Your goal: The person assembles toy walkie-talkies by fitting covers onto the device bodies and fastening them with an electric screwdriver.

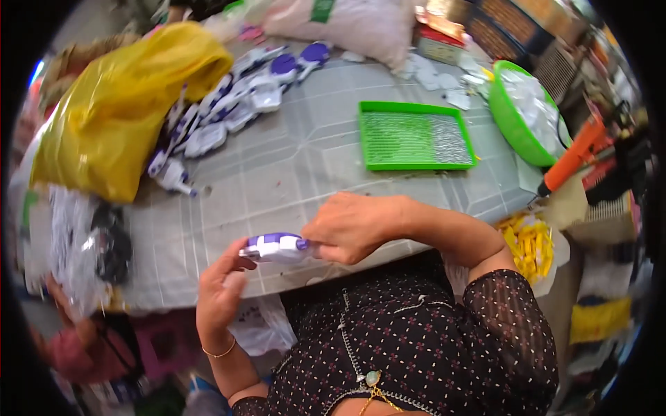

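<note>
Near the front edge of the table, a white and purple plastic device [274, 247] is held up between my two hands; its exact kind is unclear. My left hand [219, 286] grips its left end with the thumb and fingers, partly blurred. At its right end, by a small purple tip, the fingers of my right hand [355, 225] are closed on it, back of the hand upward. More white and purple plastic pieces [215, 111] lie heaped at the far left, some with round purple faces. Past my right hand is a green tray [365, 139] of many thin, silvery pins or rods.
A yellow plastic bag [118, 111] stands at the left beside the heap. At the back lies a large pale sack [347, 28]. On the right are a green basin [506, 114] of white pieces, an orange-handled tool [579, 152] and yellow parts [531, 246] below the table edge.
</note>
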`<state>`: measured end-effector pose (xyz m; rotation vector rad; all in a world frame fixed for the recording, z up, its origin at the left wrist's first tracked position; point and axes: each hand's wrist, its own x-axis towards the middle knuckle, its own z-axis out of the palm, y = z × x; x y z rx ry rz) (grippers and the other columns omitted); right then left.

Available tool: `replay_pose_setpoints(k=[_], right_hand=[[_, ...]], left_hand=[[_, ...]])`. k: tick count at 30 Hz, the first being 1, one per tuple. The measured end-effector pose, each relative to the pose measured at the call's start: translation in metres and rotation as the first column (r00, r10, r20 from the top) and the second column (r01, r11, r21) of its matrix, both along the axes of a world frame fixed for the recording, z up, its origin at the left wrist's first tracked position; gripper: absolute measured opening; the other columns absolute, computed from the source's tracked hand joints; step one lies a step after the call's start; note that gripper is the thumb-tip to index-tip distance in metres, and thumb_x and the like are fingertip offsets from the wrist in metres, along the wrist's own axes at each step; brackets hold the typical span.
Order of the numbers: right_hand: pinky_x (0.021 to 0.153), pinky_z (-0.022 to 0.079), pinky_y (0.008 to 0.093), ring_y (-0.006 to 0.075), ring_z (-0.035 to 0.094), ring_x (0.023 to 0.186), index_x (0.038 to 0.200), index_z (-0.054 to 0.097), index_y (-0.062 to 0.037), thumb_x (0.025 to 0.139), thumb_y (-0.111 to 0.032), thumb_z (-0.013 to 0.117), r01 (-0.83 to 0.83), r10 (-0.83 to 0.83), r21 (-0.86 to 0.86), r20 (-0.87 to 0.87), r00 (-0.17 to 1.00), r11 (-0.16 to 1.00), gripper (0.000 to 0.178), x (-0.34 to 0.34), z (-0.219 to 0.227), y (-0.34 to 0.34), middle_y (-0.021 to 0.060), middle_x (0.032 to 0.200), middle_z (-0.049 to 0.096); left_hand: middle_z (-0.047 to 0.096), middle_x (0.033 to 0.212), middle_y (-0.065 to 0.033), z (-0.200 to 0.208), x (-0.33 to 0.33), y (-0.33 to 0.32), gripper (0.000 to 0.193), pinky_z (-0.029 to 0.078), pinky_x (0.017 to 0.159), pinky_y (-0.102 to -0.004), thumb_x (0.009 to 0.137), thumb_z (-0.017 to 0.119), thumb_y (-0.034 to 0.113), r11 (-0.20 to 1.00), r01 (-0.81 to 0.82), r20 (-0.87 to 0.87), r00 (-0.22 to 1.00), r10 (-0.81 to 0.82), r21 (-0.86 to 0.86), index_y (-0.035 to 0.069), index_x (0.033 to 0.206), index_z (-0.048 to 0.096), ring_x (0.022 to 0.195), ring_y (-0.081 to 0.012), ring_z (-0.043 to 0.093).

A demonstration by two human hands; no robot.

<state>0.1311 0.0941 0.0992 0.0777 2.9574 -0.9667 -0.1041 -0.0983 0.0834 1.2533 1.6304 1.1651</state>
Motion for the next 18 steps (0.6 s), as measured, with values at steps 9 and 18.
replay_pose_setpoints(k=[9, 18], right_hand=[[0.073, 0.049, 0.0486, 0.0394, 0.064, 0.084, 0.088, 0.054, -0.0018, 0.086, -0.018, 0.063, 0.109, -0.098, 0.081, -0.132, 0.986, 0.991, 0.019, 0.096, 0.027, -0.004, 0.0177, 0.083, 0.062], [0.068, 0.054, 0.0321, 0.0201, 0.064, 0.073, 0.106, 0.063, -0.0013, 0.100, -0.006, 0.054, 0.880, -0.387, -0.014, -0.902, 0.194, 0.474, 0.012, 0.206, 0.030, 0.024, 0.0098, 0.087, 0.067]], left_hand=[[0.066, 0.088, -0.0085, -0.007, 0.065, 0.072, 0.074, 0.050, 0.069, -0.0302, 0.069, 0.087, 0.053, 0.852, 0.523, -0.078, 0.849, -0.523, -0.020, -0.003, 0.114, 0.067, 0.075, -0.0190, 0.061], [0.064, 0.085, -0.0175, -0.072, 0.085, 0.073, 0.093, 0.052, 0.049, -0.0339, 0.086, 0.062, 0.071, 0.962, 0.269, 0.850, 0.499, -0.171, 0.035, -0.007, 0.133, 0.050, 0.061, -0.0245, 0.063]])
